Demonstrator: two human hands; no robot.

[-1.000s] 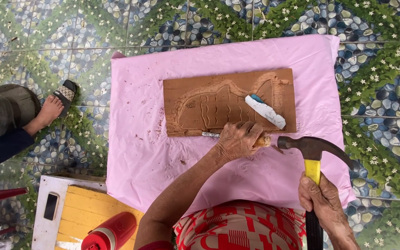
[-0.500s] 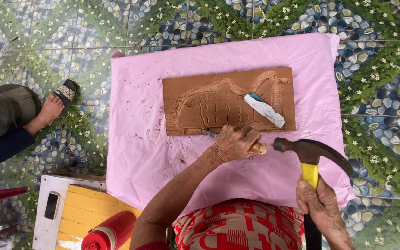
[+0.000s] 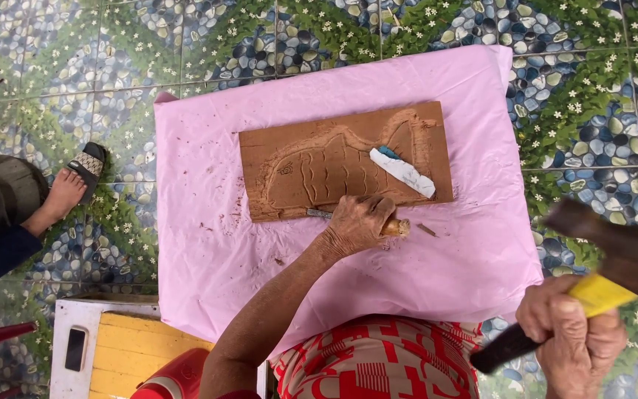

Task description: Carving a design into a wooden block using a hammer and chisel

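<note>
A brown wooden board (image 3: 348, 140) carved with a fish shape lies on a pink sheet (image 3: 208, 244). My left hand (image 3: 357, 222) grips a chisel (image 3: 394, 227) by its wooden handle, its metal blade pressed against the board's near edge. My right hand (image 3: 571, 332) holds a hammer (image 3: 614, 258) with a yellow and black handle, raised off to the right and blurred. A small tool wrapped in white with a blue tip (image 3: 402, 171) rests on the board near the fish's tail.
The floor has pebble-and-flower patterned tiles (image 3: 592, 103). Another person's sandalled foot (image 3: 68, 188) is at the left. A white and yellow stool (image 3: 123, 347) with a phone (image 3: 76, 349) and a red container (image 3: 175, 377) stand at bottom left. Wood chips dot the sheet.
My right hand has swung the hammer away from the chisel's end, out to the right and up. My left hand keeps the chisel at the board's near edge.
</note>
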